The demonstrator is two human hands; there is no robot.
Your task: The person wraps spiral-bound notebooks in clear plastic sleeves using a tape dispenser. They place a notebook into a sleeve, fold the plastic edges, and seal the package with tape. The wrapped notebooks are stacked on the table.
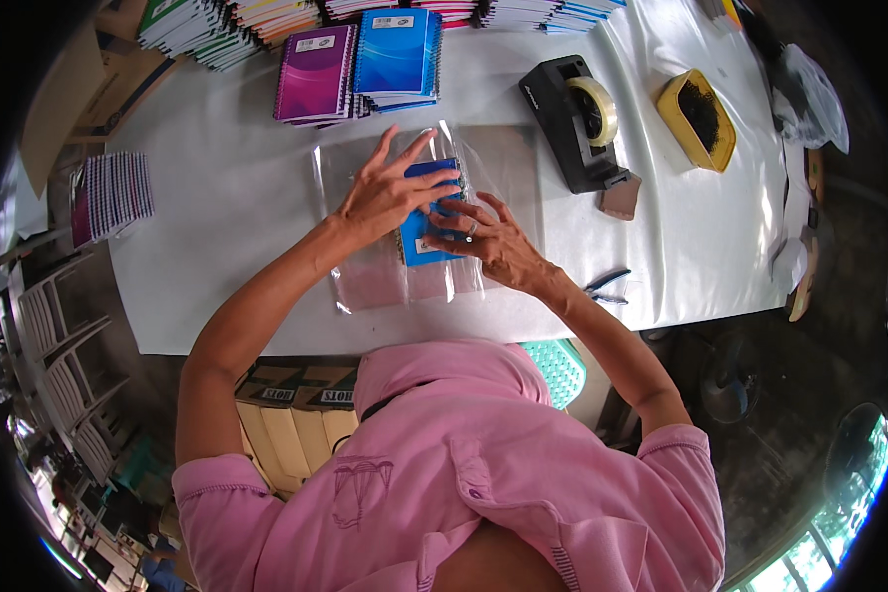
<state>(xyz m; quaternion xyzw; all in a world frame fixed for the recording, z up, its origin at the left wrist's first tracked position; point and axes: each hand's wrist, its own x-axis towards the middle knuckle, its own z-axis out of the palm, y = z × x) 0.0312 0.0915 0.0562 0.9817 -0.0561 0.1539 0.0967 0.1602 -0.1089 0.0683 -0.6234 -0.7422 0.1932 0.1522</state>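
Both hands, the left hand and right hand, press flat on a blue notebook half-wrapped in a clear plastic sleeve left of the tape dispenser, seemingly untaped, stacks beyond likely unwrapped

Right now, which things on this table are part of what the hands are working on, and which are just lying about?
In hand:
- left hand, flat on the blue notebook
- right hand, touching the same notebook
- clear plastic bag, around the notebook

Lying about:
- tape dispenser
- yellow tray
- pliers
- purple notebook stack
- blue notebook stack
- notebook rows at the far edge
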